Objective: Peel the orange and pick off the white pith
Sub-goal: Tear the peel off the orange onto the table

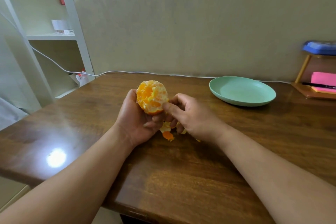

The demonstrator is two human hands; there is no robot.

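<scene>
Orange (pixel 147 94), almost fully peeled, sits in our left hand (pixel 136 120), which grips it from below and lifts it just above the table (pixel 181 169). Bare flesh shows on its left side, and pale pith (pixel 161 96) clings to its right. Our right hand (pixel 189 114) pinches the orange's lower right edge between thumb and forefinger, the other fingers curled underneath. Bits of peel (pixel 168 133) lie on the table under both hands. A green plate (pixel 241 91) stands well apart to the right. Further right are pink notes (pixel 323 79) with a pen (pixel 318 84) in front. A white cable (pixel 127 72) runs along the wall.
</scene>
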